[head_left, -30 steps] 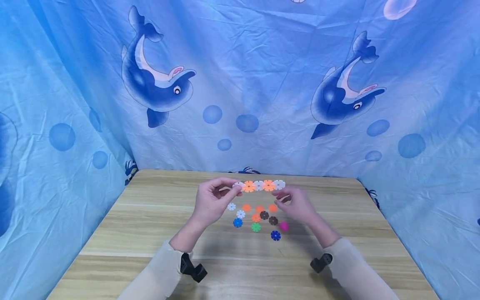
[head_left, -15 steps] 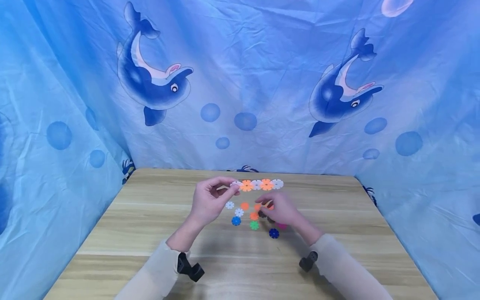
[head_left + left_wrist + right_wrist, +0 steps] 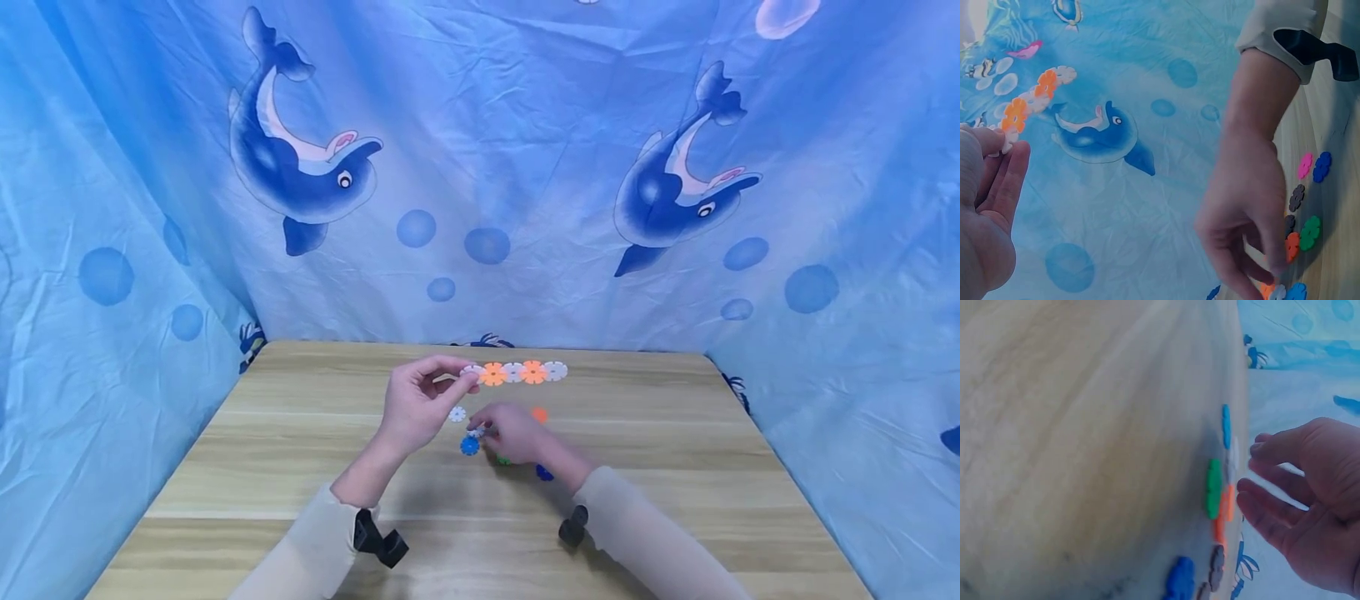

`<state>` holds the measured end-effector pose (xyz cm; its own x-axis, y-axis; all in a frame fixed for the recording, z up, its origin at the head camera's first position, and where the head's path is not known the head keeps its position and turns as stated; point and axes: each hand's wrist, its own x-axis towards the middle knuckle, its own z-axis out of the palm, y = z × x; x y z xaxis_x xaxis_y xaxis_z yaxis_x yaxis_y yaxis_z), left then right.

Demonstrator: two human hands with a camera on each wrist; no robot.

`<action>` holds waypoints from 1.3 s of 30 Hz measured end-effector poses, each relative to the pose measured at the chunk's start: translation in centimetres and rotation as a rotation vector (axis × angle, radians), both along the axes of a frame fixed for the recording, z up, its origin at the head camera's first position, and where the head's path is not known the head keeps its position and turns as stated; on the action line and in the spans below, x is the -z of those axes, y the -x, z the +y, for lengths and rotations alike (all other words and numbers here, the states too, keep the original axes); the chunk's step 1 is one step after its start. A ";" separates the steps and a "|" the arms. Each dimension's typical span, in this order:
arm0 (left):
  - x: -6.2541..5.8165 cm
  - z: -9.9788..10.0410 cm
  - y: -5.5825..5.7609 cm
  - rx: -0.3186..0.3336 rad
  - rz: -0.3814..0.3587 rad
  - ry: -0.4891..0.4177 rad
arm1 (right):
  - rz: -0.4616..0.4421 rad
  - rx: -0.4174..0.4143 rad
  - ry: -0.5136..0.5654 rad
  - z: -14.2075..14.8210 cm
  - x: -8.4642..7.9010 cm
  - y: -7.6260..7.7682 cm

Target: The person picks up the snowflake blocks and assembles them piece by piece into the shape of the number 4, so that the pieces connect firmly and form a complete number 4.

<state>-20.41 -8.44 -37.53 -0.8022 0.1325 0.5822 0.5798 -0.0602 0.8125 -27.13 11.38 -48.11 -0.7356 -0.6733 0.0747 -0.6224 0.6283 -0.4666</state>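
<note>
My left hand (image 3: pixel 420 404) pinches the white end piece of a straight chain of snowflake-shaped plastic discs (image 3: pixel 533 372), held up above the table. White and orange discs alternate along it. My right hand (image 3: pixel 513 433) is low over the loose pieces, its fingertips at a white disc (image 3: pixel 475 432) beside a light blue disc (image 3: pixel 469 447). In the right wrist view the thumb and fingers stand apart, and nothing shows between them. Another white disc (image 3: pixel 457 413) lies just to the left. My right hand covers several other discs in the head view.
Loose discs lie on the wooden table (image 3: pixel 300 467): an orange one (image 3: pixel 540 414), a green one (image 3: pixel 1311 233), a dark blue one (image 3: pixel 1322 167), a pink one (image 3: pixel 1305 165) and brown ones (image 3: pixel 1297 197). A blue curtain (image 3: pixel 487 167) with dolphins hangs behind and at the sides.
My right hand has left the chain's right end and moved left and down over the loose discs to the white one. My left hand still holds the chain in nearly the same place.
</note>
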 end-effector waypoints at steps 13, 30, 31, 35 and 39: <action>0.3 -0.4 -0.4 0.007 0.034 -0.007 | -0.003 0.047 -0.125 -0.8 0.6 -0.5; 0.3 -0.2 -0.4 0.009 0.027 0.003 | -0.054 0.119 0.027 1.0 0.7 -0.3; 0.3 -0.2 -0.4 0.010 0.024 0.005 | -0.048 0.134 0.041 1.3 0.5 -0.3; 0.2 0.0 -0.3 0.011 0.015 0.010 | -0.006 0.194 0.116 2.5 -0.6 -0.4; 0.2 0.2 -0.1 0.009 0.020 0.006 | 0.021 0.252 0.188 4.1 -2.4 -0.9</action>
<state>-20.27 -8.29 -37.73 -0.7891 0.1435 0.5973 0.5954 -0.0604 0.8011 -26.25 15.48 -45.74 -0.8744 -0.4431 0.1978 -0.4692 0.6679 -0.5777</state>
